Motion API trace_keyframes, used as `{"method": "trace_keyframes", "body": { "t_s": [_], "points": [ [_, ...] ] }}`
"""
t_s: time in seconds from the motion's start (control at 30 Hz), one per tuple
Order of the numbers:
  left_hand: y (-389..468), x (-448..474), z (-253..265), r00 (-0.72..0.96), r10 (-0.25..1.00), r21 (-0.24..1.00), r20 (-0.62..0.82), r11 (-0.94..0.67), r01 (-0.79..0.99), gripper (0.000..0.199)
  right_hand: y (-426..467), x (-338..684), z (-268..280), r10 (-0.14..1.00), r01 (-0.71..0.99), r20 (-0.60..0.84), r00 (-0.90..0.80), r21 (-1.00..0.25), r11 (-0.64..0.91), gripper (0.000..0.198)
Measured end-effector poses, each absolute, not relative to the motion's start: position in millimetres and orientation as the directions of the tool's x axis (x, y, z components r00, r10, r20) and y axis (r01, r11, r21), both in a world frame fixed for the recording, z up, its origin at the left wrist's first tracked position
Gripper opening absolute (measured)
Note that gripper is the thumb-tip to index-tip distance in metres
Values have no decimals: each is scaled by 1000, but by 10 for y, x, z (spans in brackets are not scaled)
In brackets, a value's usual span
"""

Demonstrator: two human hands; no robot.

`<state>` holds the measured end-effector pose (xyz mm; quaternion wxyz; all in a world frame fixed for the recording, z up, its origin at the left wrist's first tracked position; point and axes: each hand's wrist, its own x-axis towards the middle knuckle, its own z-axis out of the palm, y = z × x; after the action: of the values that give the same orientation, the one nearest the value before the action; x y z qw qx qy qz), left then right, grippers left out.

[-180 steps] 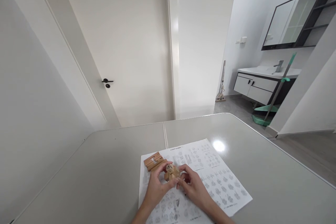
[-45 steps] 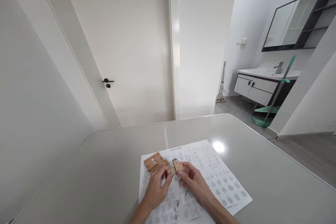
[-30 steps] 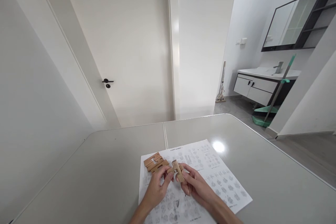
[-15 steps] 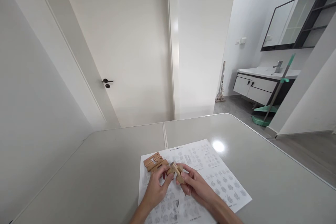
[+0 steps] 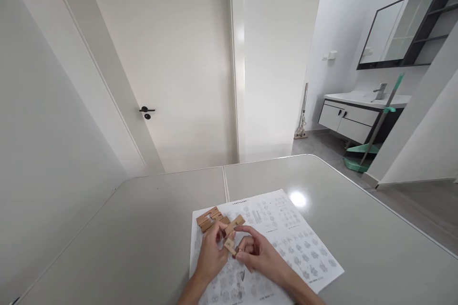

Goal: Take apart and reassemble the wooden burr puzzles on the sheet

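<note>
Over the printed sheet, my left hand (image 5: 211, 253) has its thumb and fingers closed around small notched wooden puzzle pieces. One of these, a light wooden bar (image 5: 235, 224), slants up to the right. Just below it, a second notched wooden piece (image 5: 229, 246) sits at an angle across it; whether the two interlock I cannot tell. My right hand (image 5: 260, 253) pinches the lower piece's right end, its index finger reaching to the upper bar. Behind my left hand lie several loose brown notched wooden pieces (image 5: 206, 219), partly covered by my fingers.
A white paper sheet (image 5: 311, 252) with printed diagrams lies on the grey table (image 5: 143, 238), which has a seam (image 5: 225, 184) running away from me. Beyond stand a white door (image 5: 186, 66), a washbasin cabinet (image 5: 348, 116), a mop (image 5: 302, 114) and a green dustpan (image 5: 358, 164).
The wooden pieces in my hands have turned; the upper bar now points up to the right. My right hand has shifted slightly, its index finger stretched out more. The loose pieces stay put.
</note>
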<state>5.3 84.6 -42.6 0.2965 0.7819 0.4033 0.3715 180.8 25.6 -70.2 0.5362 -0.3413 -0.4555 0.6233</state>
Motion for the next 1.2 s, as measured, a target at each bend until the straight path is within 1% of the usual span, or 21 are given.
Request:
{"method": "trace_keyframes", "body": {
  "t_s": [0.03, 0.1, 0.2, 0.27, 0.37, 0.5, 0.67, 0.87, 1.03, 1.2],
  "points": [
    [858, 41, -445, 382, 861, 766, 336, -486, 422, 26, 245, 1781, -700, 976, -342, 55, -210, -940, -20, 69],
    [878, 19, -474, 354, 872, 753, 339, -477, 454, 24, 231, 1746, -682, 974, -318, 45, -222, -948, -29, 68],
    [888, 6, -490, 363, 843, 692, 396, -534, 486, 16, 241, 1756, -660, 981, -294, 59, -183, -956, 3, 57],
    [882, 17, -480, 394, 798, 632, 456, -602, 488, 11, 267, 1791, -670, 991, -276, 68, -115, -961, 34, 50],
    [865, 46, -447, 428, 741, 546, 518, -671, 501, 7, 308, 1846, -706, 997, -251, 63, 46, -965, 73, 48],
    [846, 58, -413, 470, 710, 482, 524, -702, 524, 3, 326, 1891, -718, 976, -201, 39, 216, -976, 83, 47],
    [839, 41, -416, 525, 677, 407, 516, -733, 545, 8, 318, 1910, -697, 945, -152, 1, 326, -987, 53, 45],
    [844, 32, -429, 552, 662, 358, 507, -744, 563, 13, 338, 1908, -731, 939, -129, 16, 343, -990, 64, 46],
    [847, 28, -454, 558, 658, 337, 505, -746, 575, 19, 317, 1910, -717, 935, -30, 55, 351, -997, 70, 42],
    [845, 30, -449, 559, 656, 329, 506, -747, 578, 13, 306, 1907, -725, 948, 14, 87, 307, -996, 87, 42]
  ]
}}
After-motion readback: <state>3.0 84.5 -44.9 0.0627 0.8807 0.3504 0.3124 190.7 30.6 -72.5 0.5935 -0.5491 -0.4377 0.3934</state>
